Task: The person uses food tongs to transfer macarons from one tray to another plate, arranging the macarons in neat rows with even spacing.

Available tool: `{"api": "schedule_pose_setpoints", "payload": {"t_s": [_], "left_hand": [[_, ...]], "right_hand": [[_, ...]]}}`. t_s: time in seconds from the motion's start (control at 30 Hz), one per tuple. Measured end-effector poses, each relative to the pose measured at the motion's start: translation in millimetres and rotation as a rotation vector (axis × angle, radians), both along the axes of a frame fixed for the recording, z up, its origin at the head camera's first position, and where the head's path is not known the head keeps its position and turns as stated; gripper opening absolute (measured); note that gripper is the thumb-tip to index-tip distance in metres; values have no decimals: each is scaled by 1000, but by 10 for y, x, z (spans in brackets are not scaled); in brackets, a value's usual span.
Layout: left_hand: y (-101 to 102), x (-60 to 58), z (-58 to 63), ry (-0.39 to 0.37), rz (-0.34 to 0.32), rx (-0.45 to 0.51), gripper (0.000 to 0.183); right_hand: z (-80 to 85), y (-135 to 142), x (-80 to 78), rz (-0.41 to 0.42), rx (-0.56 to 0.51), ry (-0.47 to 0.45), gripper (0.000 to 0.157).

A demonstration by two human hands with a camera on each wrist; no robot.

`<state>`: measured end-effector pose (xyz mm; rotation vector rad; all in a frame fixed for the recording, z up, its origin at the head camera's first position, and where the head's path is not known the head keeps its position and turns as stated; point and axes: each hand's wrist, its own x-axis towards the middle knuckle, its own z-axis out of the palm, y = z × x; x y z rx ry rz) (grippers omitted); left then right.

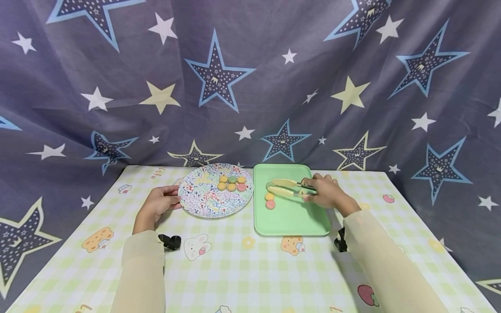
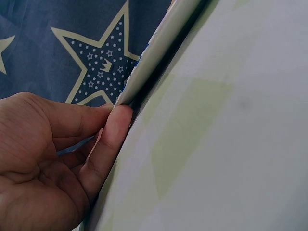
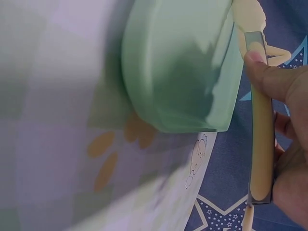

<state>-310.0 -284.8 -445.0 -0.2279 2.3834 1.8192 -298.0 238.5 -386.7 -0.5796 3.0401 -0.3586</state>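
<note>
My left hand [image 1: 158, 202] pinches the left rim of a round, colour-speckled plate [image 1: 199, 198] between thumb and fingers; the left wrist view shows the fingertips at the plate's edge [image 2: 137, 82]. On the plate's right side sit several small round cookie-like pieces: yellow ones [image 1: 222, 186], a green one [image 1: 232, 179] and a pink one [image 1: 241, 187]. My right hand [image 1: 326, 191] grips yellow-tipped tongs [image 1: 281, 191] over a green tray [image 1: 289, 221]. A green piece [image 1: 269, 185] shows at the tongs' tips; whether they clamp it is unclear. Below it lie a yellow piece [image 1: 269, 197] and a pink piece [image 1: 270, 204].
Plate and tray stand side by side, nearly touching, on a table with a checked, cartoon-printed cloth [image 1: 231, 269]. Behind the table's back edge hangs a dark star-patterned curtain [image 1: 250, 78].
</note>
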Motion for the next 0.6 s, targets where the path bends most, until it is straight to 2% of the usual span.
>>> {"api": "schedule_pose_setpoints", "payload": {"t_s": [0.37, 0.6], "left_hand": [[24, -5, 4, -1, 6, -5, 58], [3, -31, -32, -1, 14, -3, 57]], "right_hand": [[77, 23, 64, 11, -54, 35, 65], [142, 2, 80, 42, -30, 74, 65]]}}
